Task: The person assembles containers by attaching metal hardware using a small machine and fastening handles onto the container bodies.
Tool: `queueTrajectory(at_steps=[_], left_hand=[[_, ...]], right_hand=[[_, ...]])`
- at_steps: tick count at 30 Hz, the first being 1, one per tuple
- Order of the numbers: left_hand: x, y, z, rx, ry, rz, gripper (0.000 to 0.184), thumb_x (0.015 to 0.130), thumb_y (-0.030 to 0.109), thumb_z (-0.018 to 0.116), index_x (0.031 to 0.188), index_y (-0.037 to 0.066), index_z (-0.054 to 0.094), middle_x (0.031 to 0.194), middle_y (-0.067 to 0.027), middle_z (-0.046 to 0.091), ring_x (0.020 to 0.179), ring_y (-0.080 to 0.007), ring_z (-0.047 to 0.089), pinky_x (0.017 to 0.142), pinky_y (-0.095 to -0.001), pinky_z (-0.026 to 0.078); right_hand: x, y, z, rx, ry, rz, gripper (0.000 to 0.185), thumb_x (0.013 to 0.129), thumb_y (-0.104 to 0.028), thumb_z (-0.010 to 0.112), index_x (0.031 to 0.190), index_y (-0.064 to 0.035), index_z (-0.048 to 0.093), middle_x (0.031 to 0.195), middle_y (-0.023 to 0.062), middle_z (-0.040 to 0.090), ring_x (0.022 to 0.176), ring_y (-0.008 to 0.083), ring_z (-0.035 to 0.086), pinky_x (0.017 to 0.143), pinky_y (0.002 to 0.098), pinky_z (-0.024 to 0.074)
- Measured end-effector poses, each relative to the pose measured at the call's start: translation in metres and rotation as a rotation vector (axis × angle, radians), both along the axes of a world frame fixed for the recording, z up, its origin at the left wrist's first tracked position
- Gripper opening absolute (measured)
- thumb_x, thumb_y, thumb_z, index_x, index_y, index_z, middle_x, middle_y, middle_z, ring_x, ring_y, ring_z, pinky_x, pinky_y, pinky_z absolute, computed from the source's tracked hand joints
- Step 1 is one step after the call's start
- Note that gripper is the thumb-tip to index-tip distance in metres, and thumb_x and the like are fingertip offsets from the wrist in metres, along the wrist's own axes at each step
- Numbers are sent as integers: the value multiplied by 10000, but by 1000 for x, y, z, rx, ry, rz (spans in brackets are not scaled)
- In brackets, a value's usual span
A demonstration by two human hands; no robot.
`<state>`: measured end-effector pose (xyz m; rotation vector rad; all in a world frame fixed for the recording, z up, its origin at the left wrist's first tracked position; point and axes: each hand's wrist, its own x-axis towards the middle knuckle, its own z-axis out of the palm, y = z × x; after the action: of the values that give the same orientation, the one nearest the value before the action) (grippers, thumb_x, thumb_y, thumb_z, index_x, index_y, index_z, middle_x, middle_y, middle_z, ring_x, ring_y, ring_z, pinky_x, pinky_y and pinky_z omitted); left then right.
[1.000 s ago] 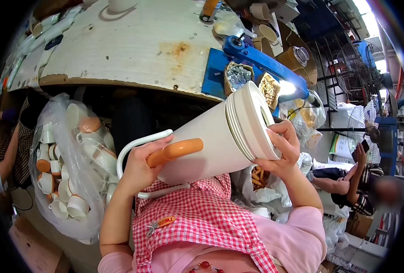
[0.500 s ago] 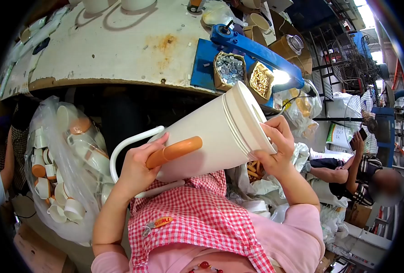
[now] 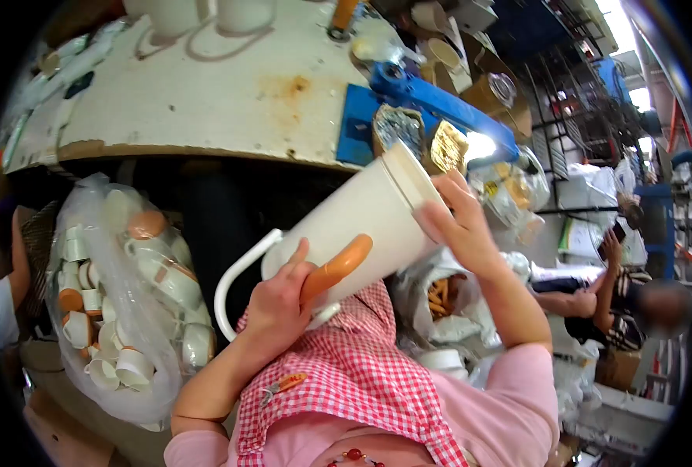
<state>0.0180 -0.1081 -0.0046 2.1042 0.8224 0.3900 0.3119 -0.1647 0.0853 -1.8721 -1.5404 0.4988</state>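
A tall white jug (image 3: 346, 210) lies tilted across my lap, its wide end up to the right. An orange handle (image 3: 346, 268) stands out from its side, and a white curved tube (image 3: 227, 288) arcs from its lower end. My left hand (image 3: 279, 303) is closed around the base of the orange handle, thumb raised against the jug wall. At the wide end, my right hand (image 3: 463, 222) grips the rim, with its fingers smeared by motion. The jug's opening is turned away and hidden.
A clear bag (image 3: 112, 311) of white and orange cups stands at left. On the worktable (image 3: 206, 101) are a blue tool arm (image 3: 447, 109), a box of grey metal pieces (image 3: 399, 128) and one of brass-coloured pieces (image 3: 449, 146). A bag of orange parts (image 3: 441, 296) lies below. Another person (image 3: 611, 288) sits at right.
The left hand and the orange handle have shifted right, and the jug appears slightly turned. The right hand has moved a little up and left at the rim and is blurred.
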Motion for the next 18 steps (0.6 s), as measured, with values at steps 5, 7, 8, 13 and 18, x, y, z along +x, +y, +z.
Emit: queueTrajectory(at_steps=[5,7,8,13,18], left_hand=[[-34,24,-12,-16,-205,-94,421,741,-25,633,1152,64,631,1300,-200,617,898,-392,682,739,-413,560],[-26,18,5,36,-177,-94,308,704,-39,673,1004,20,645,1324,-204,611,923,-353,695,737,-374,570],[-21,15,6,40,-141,-106,301,699,-33,678,992,29,647,1339,-198,602,905,-346,698,724,-370,574],[-21,7,8,72,-198,-129,281,732,-6,658,997,86,637,1376,-169,577,792,-361,692,683,-399,579],[-11,6,4,58,-94,-195,326,755,-9,614,1068,83,616,1402,-161,561,832,-381,691,734,-430,572]], right_hand=[[137,-13,-20,54,301,-173,635,1060,-508,289,1378,-20,542,1359,131,589,1238,214,544,1102,391,362],[123,-7,-71,-150,261,-79,706,1048,-578,286,1428,-25,505,1354,101,589,1205,203,549,1101,374,369],[75,3,-78,-260,295,92,709,1049,-581,282,1424,-23,506,1325,93,603,1192,197,550,1088,359,385],[78,17,-2,-308,532,50,899,983,-727,227,1423,5,506,1303,128,641,1230,228,575,1108,395,378],[18,44,-13,-106,467,373,657,1059,-504,246,1438,-25,490,1380,160,591,1317,282,532,1158,425,328]])
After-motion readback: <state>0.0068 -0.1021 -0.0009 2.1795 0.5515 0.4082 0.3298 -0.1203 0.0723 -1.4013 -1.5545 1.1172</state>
